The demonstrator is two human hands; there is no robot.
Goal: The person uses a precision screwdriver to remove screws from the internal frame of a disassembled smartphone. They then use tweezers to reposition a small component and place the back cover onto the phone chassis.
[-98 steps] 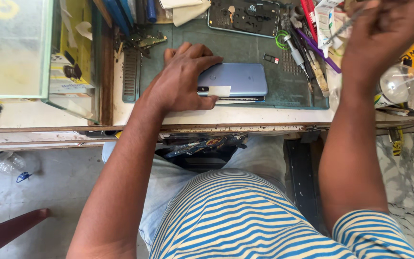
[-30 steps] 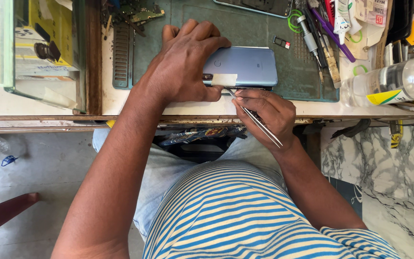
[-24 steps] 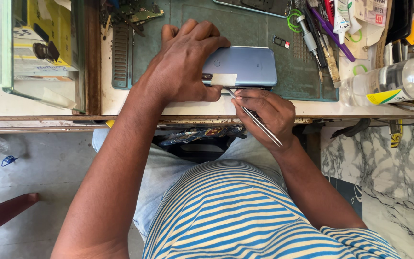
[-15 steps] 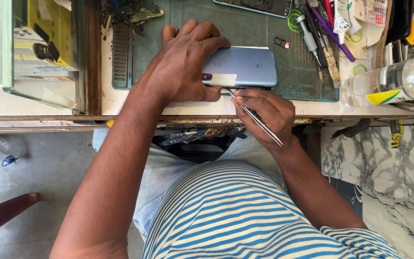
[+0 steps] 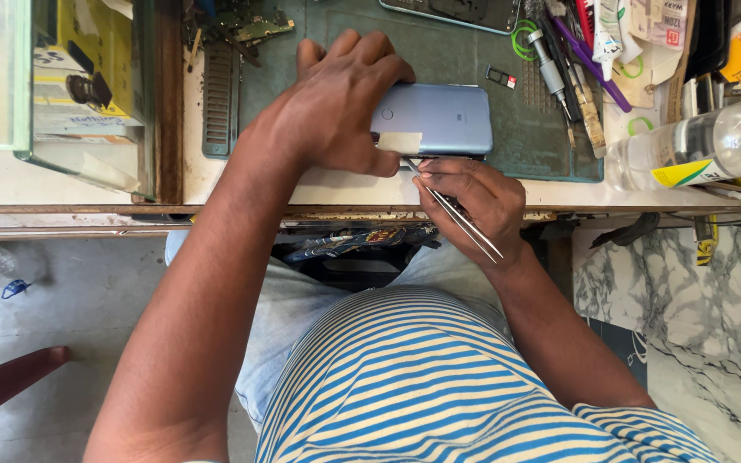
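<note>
A dark green rubber work mat [image 5: 473, 51] covers the pale counter [image 5: 345, 187]. On it lies a light-blue rectangular phone [image 5: 443, 130], back up. The left hand [image 5: 340, 107], at its nine o'clock, presses it down with curled fingers. The right hand [image 5: 473, 201], at six o'clock, pinches thin metal tweezers [image 5: 452, 210] against the phone's near edge.

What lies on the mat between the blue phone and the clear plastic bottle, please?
In the head view, screwdrivers lie between the blue phone and the clear plastic bottle.
</note>
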